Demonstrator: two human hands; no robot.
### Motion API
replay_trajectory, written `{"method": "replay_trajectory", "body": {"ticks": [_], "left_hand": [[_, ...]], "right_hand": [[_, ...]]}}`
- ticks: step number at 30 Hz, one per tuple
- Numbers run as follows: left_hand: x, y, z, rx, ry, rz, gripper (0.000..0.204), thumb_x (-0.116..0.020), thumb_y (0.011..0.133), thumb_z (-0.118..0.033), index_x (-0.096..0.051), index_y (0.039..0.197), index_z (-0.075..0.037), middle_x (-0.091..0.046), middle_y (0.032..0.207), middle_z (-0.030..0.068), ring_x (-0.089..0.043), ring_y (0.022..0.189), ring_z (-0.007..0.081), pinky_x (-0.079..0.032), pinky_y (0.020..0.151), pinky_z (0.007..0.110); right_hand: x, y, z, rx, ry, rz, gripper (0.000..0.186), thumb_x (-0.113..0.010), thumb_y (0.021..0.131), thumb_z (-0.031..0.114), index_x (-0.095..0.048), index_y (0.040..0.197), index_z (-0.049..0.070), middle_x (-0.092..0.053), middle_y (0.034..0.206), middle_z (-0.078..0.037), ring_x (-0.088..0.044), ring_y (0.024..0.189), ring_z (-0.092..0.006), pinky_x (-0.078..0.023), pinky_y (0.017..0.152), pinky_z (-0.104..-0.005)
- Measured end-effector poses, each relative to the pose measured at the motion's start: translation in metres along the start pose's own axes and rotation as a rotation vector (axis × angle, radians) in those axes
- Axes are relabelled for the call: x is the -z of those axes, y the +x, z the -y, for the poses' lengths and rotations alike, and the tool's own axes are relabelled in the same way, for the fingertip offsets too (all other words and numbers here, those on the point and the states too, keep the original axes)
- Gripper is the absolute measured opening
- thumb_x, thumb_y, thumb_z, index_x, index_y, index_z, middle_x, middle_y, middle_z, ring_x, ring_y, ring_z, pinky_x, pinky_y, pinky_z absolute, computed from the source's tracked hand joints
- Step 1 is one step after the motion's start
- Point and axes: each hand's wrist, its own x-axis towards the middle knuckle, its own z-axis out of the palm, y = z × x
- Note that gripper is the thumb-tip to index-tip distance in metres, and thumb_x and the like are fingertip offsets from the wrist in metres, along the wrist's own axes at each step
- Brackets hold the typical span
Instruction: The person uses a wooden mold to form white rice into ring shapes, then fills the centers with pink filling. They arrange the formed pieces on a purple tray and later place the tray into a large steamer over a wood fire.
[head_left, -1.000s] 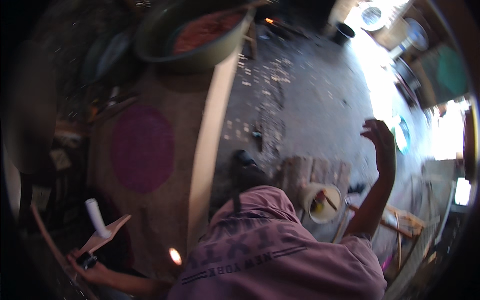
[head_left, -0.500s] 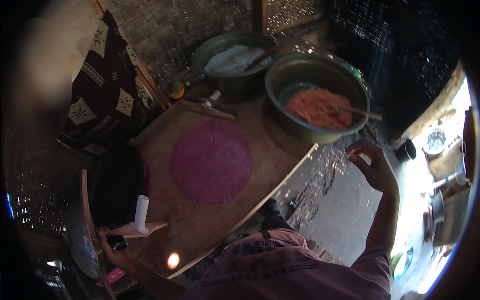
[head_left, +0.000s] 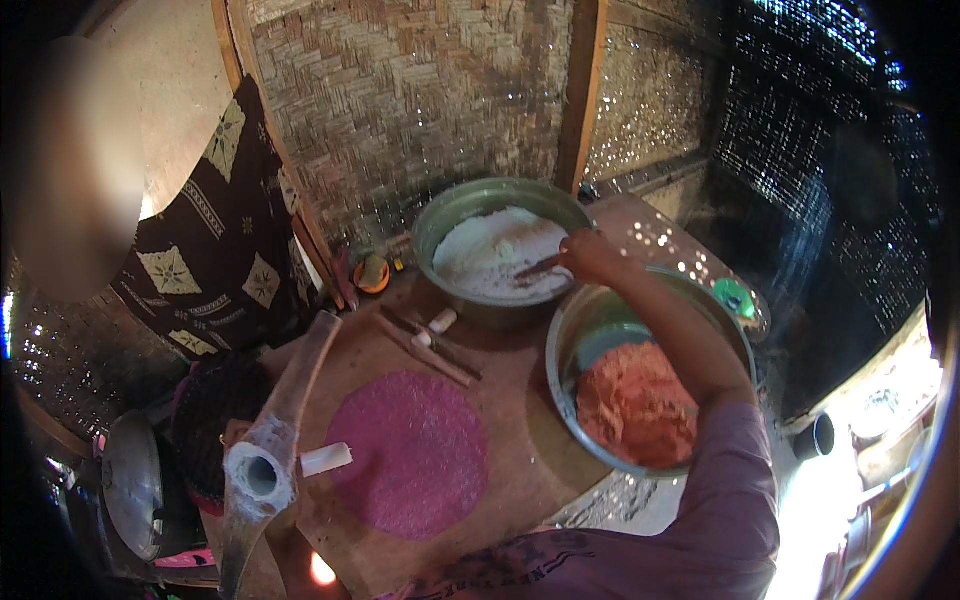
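Observation:
My right hand [head_left: 595,257] is closed around the handle of a wooden paddle [head_left: 540,268], whose end lies in white powdery or grated stuff [head_left: 490,250] inside a deep green basin [head_left: 432,222]. My left hand [head_left: 237,432] is mostly hidden behind a long wooden piece [head_left: 305,375] with a round tube opening [head_left: 258,472] crusted in white; a few fingers curl at its edge, gripping it. Beside it a white tube [head_left: 327,459] sticks out toward a round pink-purple sheet [head_left: 410,455] lying on the wooden table [head_left: 515,400].
A second basin [head_left: 562,385] at the right holds orange-pink mash [head_left: 635,400]. Wooden sticks [head_left: 430,350] and a short white piece [head_left: 442,320] lie behind the pink sheet. An orange item [head_left: 372,273] stands by the wall. A lidded metal pot [head_left: 132,485] is at the left.
My right hand has gone from the air at the right to the paddle in the white stuff. My left hand has raised the wooden piece, turning its tube opening upward. The view has shifted.

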Motion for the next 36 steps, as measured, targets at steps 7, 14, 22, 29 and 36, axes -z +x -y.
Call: {"method": "replay_trajectory", "body": {"ticks": [7,14,22,29,36], "left_hand": [[-0.052,-0.007,0.017,0.143,0.041,0.040,0.037,-0.067,0.091,-0.018,-0.056,0.121,0.000,-0.058,0.114,0.0126,-0.053,0.109,0.0254,-0.042,0.092,0.037],[-0.079,-0.028,0.020,0.264,-0.004,0.172,0.024,-0.065,0.092,-0.017,-0.061,0.109,-0.001,-0.062,0.100,0.0094,-0.058,0.093,0.0221,-0.048,0.081,0.035],[-0.094,-0.036,0.022,0.350,-0.050,0.209,0.020,-0.061,0.093,-0.016,-0.062,0.107,-0.001,-0.063,0.099,0.0093,-0.059,0.092,0.0219,-0.048,0.080,0.034],[-0.079,-0.043,0.024,0.371,-0.086,0.218,0.018,-0.057,0.095,-0.015,-0.063,0.105,-0.001,-0.064,0.099,0.0092,-0.059,0.090,0.0217,-0.048,0.080,0.034],[-0.073,-0.054,0.034,0.309,-0.076,0.209,0.018,-0.054,0.096,-0.015,-0.064,0.103,-0.002,-0.065,0.099,0.0091,-0.060,0.089,0.0222,-0.049,0.079,0.034]], "right_hand": [[-0.079,0.071,-0.030,0.058,-0.175,0.209,0.030,-0.055,0.090,0.026,-0.062,0.117,0.016,-0.069,0.102,-0.013,-0.066,0.099,-0.0295,-0.045,0.088,-0.0555],[-0.001,0.078,-0.024,0.246,-0.315,0.288,0.024,-0.055,0.089,0.025,-0.069,0.107,0.016,-0.071,0.095,-0.011,-0.070,0.087,-0.0263,-0.053,0.068,-0.0421],[-0.003,0.090,-0.033,0.274,-0.427,0.463,0.031,-0.058,0.090,0.037,-0.075,0.089,0.011,-0.072,0.093,-0.011,-0.070,0.087,-0.0286,-0.055,0.074,-0.0420],[-0.038,0.097,-0.031,0.149,-0.196,0.640,0.040,-0.053,0.091,0.047,-0.072,0.102,0.013,-0.070,0.104,-0.013,-0.067,0.099,-0.0317,-0.052,0.083,-0.0449],[-0.010,0.065,-0.021,0.032,0.018,0.608,0.038,-0.051,0.092,0.048,-0.071,0.109,0.019,-0.069,0.108,-0.012,-0.064,0.103,-0.0328,-0.051,0.087,-0.0449]]}}
